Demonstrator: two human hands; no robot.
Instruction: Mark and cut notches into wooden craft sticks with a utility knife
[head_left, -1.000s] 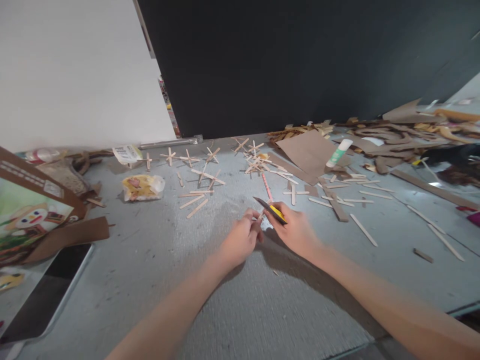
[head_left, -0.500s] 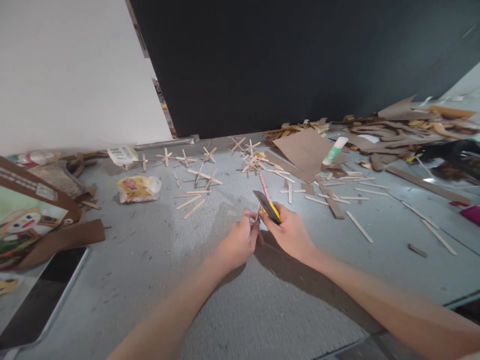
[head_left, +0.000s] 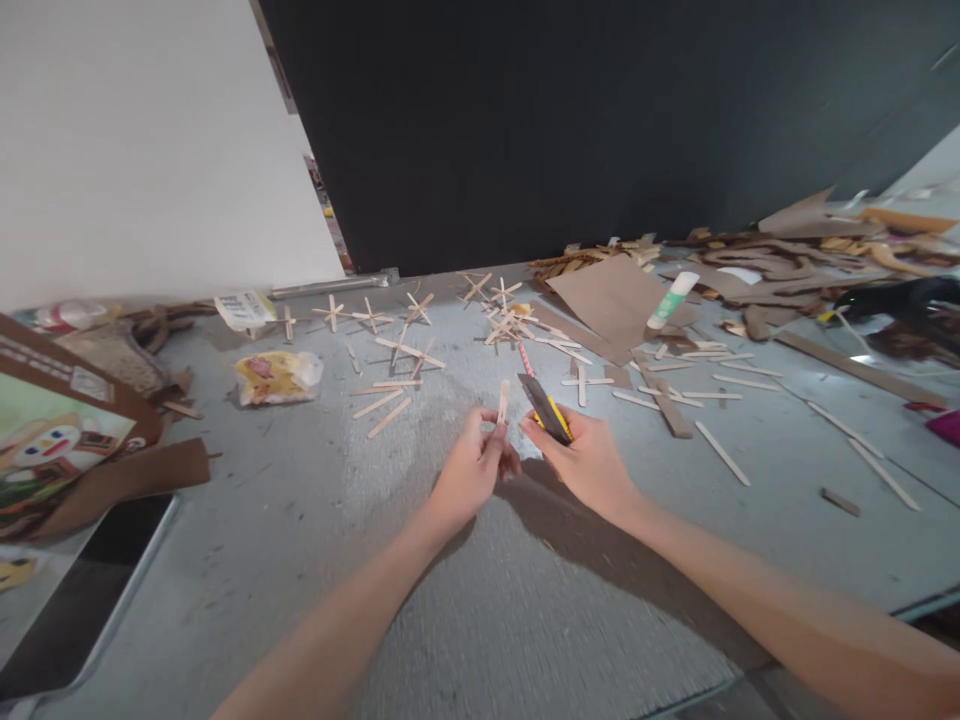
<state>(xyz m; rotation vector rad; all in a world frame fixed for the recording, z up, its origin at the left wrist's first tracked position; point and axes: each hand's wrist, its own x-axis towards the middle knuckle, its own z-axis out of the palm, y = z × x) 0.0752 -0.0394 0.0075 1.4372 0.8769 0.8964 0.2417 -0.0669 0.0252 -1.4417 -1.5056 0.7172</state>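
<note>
dark panel (head_left: 562,130) at far side, upright behind grey tbl (head_left: 300,580). printed box (head_left: 64,420) at left edge; phone (head_left: 86,590) flat, near left.

l hand (head_left: 469,462) & r hand (head_left: 592,465) mid-tbl, just apart. l: thumb + fingers pinched shut on one stick (head_left: 503,400), no gap beyond its thickness. r: fingers closed round yellow/blk knife (head_left: 553,415), blade pointing far & a bit left.

step, my read: wood held up for trimming or a look, blade off it, small gap betw. a cut from here wd call for firm pinch, blade brought to wood w/ l fingertips out of its path.

brown card sheet (head_left: 600,300) far, right of ctr; glue tube (head_left: 673,300) lies tilted at its right side. yellow/clear packet (head_left: 276,378) far left of hands.

crossed sticks (head_left: 419,309) in a rough row along far side, more at ctr; some look 3-armed. loose sticks (head_left: 722,453) scattered right, few flat at left. pink/wht straw (head_left: 525,360) just beyond blade.

held piece: pale, flat, narrow, approx. upright in view betw. l thumb & fingers, far end free, lower end hidden by fingers. looks straight; cut marks too small to tell.
</note>
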